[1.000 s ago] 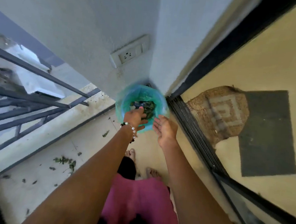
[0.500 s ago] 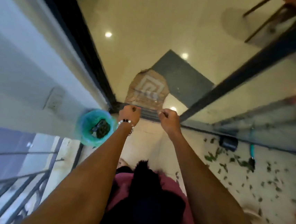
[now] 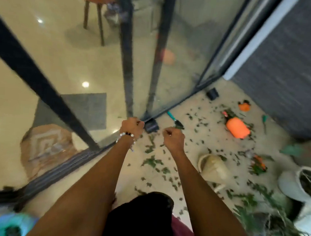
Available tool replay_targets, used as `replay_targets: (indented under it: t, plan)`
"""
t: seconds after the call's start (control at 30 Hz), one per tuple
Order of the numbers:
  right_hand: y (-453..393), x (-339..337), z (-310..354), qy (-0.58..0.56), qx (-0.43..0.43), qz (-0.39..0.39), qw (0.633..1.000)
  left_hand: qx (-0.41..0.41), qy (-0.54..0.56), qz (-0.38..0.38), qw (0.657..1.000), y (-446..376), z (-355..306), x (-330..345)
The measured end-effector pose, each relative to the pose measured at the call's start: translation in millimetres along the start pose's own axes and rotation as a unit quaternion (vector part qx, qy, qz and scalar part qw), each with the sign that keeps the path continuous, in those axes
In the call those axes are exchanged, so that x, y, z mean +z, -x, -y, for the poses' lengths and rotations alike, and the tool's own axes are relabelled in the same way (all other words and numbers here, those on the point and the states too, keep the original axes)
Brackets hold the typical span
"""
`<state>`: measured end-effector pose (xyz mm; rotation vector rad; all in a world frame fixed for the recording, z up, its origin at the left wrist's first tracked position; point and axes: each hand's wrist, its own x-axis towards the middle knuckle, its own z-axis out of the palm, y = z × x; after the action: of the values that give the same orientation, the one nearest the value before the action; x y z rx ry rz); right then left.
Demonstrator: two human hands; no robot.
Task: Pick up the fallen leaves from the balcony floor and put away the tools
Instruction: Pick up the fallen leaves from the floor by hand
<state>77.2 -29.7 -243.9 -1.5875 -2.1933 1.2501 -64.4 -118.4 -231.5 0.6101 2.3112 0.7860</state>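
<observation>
Head view, left hand: the left hand (image 3: 132, 128), with a bead bracelet (image 3: 127, 134) at the wrist, is held out over the floor; its fingers (image 3: 138, 123) are curled into a fist with nothing in them.
Head view, right hand: the right hand (image 3: 173, 139) is stretched out beside it, fingers (image 3: 165, 133) likewise curled tight and holding nothing.
Leaves: fallen leaves (image 3: 151, 162) lie scattered over the balcony floor (image 3: 196, 102), beneath and beyond both hands.
Tools: a teal-handled trowel (image 3: 174, 119) lies by the glass door (image 3: 175, 62); an orange watering can (image 3: 237, 128) lies on its side farther right.
Bin: a blue-green bin (image 3: 5, 225) shows blurred at the lower left corner.
Pots: white pots (image 3: 296, 183) stand at the right edge.
</observation>
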Motion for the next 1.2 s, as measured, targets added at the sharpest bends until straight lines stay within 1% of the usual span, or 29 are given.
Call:
replay_targets:
  t: [0.1,0.2,0.3,0.4,0.6,0.7,0.83,0.93,1.0,1.07,1.13,1.2]
  plan:
    - [-19.9,-52.7,-33.1,-0.005,0.026,-0.049,0.998,0.048,-0.023,0.043,0.998,-12.1,-60.3,48.4]
    - [-38.8,-97.2,-59.3,-0.025,0.042,-0.101,0.994,0.084,-0.037,0.059,0.994,-23.8,-109.7,86.6]
    - [-61.2,-131.3,-74.9,-0.052,0.081,-0.134,0.986,0.136,-0.056,0.077,0.986,-38.2,-150.1,115.0]
    - [-86.9,-153.9,-86.0,-0.068,0.096,-0.162,0.98,0.163,-0.065,0.093,0.98,-60.1,-183.1,136.5]
    - [-157.3,-188.8,-112.0,-0.071,0.13,-0.19,0.97,0.197,-0.101,0.116,0.968,-135.6,-241.6,188.1]
    - [-204.4,-209.4,-120.6,-0.074,0.138,-0.206,0.966,0.194,-0.11,0.128,0.966,-185.9,-274.6,217.8]
    - [-267.0,-249.1,-116.9,-0.084,0.178,-0.219,0.956,0.201,-0.137,0.153,0.958,-244.1,-336.0,243.7]
    - [-317.6,-284.2,-114.3,-0.085,0.175,-0.243,0.95,0.231,-0.155,0.162,0.947,-280.1,-391.2,262.0]
    - [-341.1,-305.6,-113.1,-0.075,0.179,-0.243,0.951,0.245,-0.151,0.161,0.944,-299.3,-421.0,276.9]
    - [-362.6,-323.9,-119.2,-0.081,0.183,-0.239,0.95,0.241,-0.146,0.169,0.945,-315.0,-445.6,294.8]
    - [-384.6,-342.8,-132.0,-0.098,0.188,-0.251,0.944,0.239,-0.158,0.178,0.941,-330.0,-468.4,314.5]
    - [-404.2,-362.4,-148.5,-0.108,0.198,-0.265,0.938,0.253,-0.17,0.183,0.935,-343.7,-489.7,335.8]
